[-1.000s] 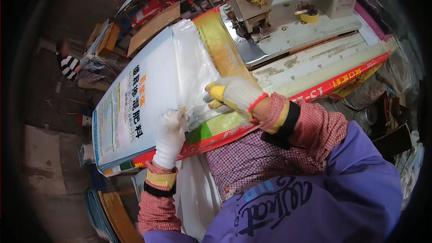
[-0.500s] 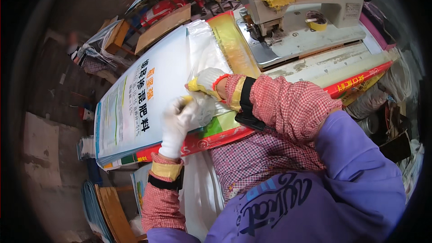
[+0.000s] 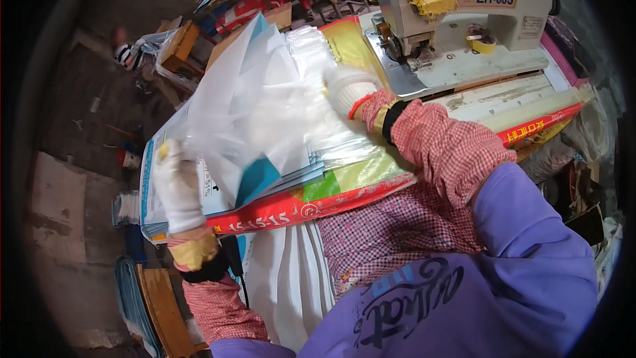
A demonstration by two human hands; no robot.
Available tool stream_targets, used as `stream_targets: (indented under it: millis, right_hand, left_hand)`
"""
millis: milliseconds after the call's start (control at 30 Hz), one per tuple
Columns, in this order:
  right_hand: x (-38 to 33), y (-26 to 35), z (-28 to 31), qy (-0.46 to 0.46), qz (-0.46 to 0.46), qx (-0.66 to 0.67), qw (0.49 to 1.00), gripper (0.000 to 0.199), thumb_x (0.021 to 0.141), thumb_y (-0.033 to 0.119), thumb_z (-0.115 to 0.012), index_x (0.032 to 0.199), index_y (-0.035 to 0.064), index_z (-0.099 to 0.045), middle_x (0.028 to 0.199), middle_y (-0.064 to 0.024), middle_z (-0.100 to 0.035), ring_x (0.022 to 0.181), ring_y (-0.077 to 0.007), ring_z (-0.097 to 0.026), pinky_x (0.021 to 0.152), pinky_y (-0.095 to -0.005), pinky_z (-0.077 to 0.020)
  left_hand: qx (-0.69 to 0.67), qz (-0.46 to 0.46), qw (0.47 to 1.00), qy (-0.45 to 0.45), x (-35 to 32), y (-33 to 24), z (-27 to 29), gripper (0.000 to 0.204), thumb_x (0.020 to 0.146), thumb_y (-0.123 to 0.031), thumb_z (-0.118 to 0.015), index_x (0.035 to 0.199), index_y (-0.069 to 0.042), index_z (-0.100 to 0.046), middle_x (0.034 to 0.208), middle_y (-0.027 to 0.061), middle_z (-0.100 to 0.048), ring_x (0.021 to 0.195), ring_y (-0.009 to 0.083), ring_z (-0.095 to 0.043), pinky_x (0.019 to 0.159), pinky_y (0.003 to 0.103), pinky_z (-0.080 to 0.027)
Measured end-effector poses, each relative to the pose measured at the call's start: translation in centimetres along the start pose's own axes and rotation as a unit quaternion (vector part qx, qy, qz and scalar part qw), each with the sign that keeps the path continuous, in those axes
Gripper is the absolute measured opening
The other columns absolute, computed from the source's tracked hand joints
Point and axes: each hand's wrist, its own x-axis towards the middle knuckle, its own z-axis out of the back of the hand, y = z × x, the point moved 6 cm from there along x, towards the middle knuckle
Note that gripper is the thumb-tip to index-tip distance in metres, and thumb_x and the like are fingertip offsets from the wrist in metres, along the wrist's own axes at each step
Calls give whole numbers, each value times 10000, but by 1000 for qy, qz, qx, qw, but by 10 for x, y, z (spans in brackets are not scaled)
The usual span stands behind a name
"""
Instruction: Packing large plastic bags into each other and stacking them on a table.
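Observation:
A stack of white-and-blue printed bags (image 3: 173, 129) lies in front of me, with pale inner plastic showing at its right end. One translucent white bag (image 3: 248, 103) billows up off the stack, its upper corner raised and a blue edge turned over. My left hand (image 3: 175, 185), in a white glove with yellow at the fingertips, is over the left end of the stack beside that bag. My right hand (image 3: 351, 89), gloved too, is over the right end, next to the crinkled clear plastic (image 3: 311, 53). Motion smears the fingers of both hands, so their grip is unclear.
A white industrial sewing machine (image 3: 464, 33) stands at the right, with a yellow tape roll (image 3: 481, 43) on its bed. A red-edged printed sheet (image 3: 291, 215) covers the table's front edge. White bags (image 3: 285, 265) hang below. A wooden stool (image 3: 162, 305) holds folded blue sheets (image 3: 136, 298).
My left hand has moved left across the stack, and my right hand up and to the right. The top bag, which lay flat, has lifted and folded over, blurred by motion.

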Motion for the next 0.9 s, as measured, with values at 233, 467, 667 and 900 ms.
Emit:
stream_targets:
  millis: [233, 467, 667, 900]
  right_hand:
    - [-128, 193, -10, 96, 467, 219, 851, 181, 726, 174, -542, 719, 24, -643, 687, -152, -621, 640, -312, -594, 612, -396, -482]
    - [-82, 170, -50, 339, 217, 256, 879, 163, 721, 208, -586, 780, 75, -663, 763, -110, -646, 684, -250, -606, 579, -387, -475]
    - [-3, 79, -69, 75, 73, 270, 957, 249, 805, 286, -533, 918, 89, -634, 924, -119, -630, 850, -246, -588, 730, -401, -461]
    - [21, 61, -5, 37, -155, 432, 888, 304, 848, 327, -469, 975, 88, -606, 899, -139, -615, 841, -279, -586, 729, -372, -457]
  left_hand:
    - [175, 6, 985, -1, -33, -7, -36, 98, 850, -119, -577, 834, -42, -518, 709, -7, -536, 609, 55, -469, 561, 194, -381]
    - [167, -67, 983, -45, -76, -56, -3, 131, 879, -139, -557, 863, -21, -501, 765, 7, -541, 665, 72, -483, 605, 190, -382]
    - [72, -151, 985, -32, -100, -118, 66, 184, 880, -133, -534, 1021, -24, -488, 921, 68, -534, 856, 143, -552, 751, 242, -467]
    - [285, -36, 694, 661, -244, 30, -87, 141, 617, -24, -570, 753, -55, -550, 698, 93, -502, 695, 290, -505, 646, 365, -428]
